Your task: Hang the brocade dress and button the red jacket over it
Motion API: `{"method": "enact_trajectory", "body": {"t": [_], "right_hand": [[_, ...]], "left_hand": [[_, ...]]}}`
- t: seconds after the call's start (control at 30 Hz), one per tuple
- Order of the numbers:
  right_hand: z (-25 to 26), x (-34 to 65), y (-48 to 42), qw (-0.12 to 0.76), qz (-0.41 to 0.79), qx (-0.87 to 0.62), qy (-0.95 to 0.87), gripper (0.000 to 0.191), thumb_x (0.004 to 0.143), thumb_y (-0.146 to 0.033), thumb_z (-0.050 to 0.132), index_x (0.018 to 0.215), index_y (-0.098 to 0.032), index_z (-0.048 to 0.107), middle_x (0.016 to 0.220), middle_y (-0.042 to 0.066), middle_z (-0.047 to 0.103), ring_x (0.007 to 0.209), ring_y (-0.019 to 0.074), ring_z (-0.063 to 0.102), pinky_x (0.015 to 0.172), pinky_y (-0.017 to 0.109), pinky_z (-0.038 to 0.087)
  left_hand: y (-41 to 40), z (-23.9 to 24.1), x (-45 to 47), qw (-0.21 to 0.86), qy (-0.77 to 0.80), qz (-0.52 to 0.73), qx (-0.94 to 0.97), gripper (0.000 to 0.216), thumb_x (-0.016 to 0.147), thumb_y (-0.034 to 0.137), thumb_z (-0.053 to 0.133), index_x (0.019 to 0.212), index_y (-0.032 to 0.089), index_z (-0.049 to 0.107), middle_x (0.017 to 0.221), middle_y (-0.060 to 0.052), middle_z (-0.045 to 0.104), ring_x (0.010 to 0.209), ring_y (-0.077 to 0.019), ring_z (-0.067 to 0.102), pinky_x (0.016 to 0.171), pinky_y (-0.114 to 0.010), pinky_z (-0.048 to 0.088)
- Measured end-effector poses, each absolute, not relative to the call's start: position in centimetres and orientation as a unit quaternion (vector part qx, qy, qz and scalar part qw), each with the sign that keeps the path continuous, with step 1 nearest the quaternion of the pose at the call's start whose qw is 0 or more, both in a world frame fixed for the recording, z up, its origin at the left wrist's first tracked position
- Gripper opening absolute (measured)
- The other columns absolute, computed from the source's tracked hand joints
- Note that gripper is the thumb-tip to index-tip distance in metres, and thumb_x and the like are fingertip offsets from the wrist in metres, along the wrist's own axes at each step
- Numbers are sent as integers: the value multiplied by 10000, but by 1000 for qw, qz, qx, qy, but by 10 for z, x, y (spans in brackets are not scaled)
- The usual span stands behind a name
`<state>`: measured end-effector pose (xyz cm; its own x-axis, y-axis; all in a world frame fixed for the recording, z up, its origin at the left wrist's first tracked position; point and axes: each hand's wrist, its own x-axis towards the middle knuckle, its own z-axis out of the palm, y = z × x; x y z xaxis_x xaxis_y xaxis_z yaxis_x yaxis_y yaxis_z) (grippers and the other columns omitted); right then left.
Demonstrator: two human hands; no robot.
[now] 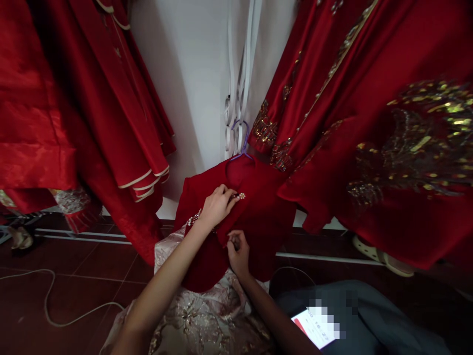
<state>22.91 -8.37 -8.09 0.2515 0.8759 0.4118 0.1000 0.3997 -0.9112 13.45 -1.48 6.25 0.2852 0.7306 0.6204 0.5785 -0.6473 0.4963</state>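
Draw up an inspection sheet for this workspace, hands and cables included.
Surface: pale patterned fabric beneath the red garment.
Things in work: red garment, purple hanger at its neck, beaded ornament on its front.
Clutter: lit phone screen, lower right.
Hands: left hand at the beaded ornament, right hand lower on the front; grip unclear.
Cables: pale cable on the tiled floor, left.
Surroundings: hanging red garments both sides, pale wall behind.
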Motion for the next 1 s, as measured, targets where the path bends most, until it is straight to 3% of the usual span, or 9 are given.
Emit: {"method": "enact_trajectory", "body": {"t": [0.13, 0.3, 0.43, 0.77, 0.9, 1.0], "right_hand": [[-79, 229, -85, 647, 309, -453, -530, 188, 667, -136, 443, 837, -202, 491, 654, -35, 430, 556, 104, 433, 507, 207, 416], [-78, 230, -85, 650, 295, -453, -534, 191, 661, -125, 435, 824, -201, 498, 660, -33, 441, 558, 102, 440, 514, 205, 415], [-80, 230, -84, 647, 295, -456, -535, 182, 666, -134, 432, 821, -203, 498, 680, -26, 465, 562, 105, 443, 527, 215, 411], [-80, 228, -88, 641, 303, -465, -531, 152, 692, -141, 438, 825, -199, 486, 692, -22, 472, 573, 109, 451, 535, 222, 397], [-47, 235, -89, 698, 200, -476, -496, 78, 707, -138, 462, 753, -201, 465, 716, -13, 448, 605, 111, 435, 563, 230, 387], [5, 246, -75, 743, 121, -469, -462, 14, 747, -192, 478, 736, -199, 481, 768, 13, 471, 698, 131, 473, 661, 262, 418]], "left_hand": [[-8, 72, 138, -7, 375, 346, 860, 178, 835, 360, 534, 878, 221, 637, 890, -59, 538, 830, -177, 538, 621, -245, 439], [-6, 84, 140, -47, 339, 316, 885, 159, 844, 312, 503, 859, 191, 605, 946, -89, 552, 954, -221, 502, 848, -337, 420], [-5, 85, 139, -49, 304, 298, 904, 184, 870, 298, 430, 845, 193, 579, 808, -68, 558, 887, -215, 512, 946, -395, 355], [-2, 82, 139, -4, 275, 340, 900, 175, 876, 237, 402, 765, 222, 536, 697, -33, 543, 785, -181, 539, 1067, -413, 281], [-6, 84, 129, 52, 286, 394, 872, 160, 849, 296, 481, 723, 223, 545, 652, -9, 533, 696, -157, 528, 1063, -407, 293], [-10, 84, 114, 12, 315, 388, 866, 183, 852, 342, 480, 756, 213, 567, 657, -5, 553, 660, -148, 532, 1052, -422, 286]]}}
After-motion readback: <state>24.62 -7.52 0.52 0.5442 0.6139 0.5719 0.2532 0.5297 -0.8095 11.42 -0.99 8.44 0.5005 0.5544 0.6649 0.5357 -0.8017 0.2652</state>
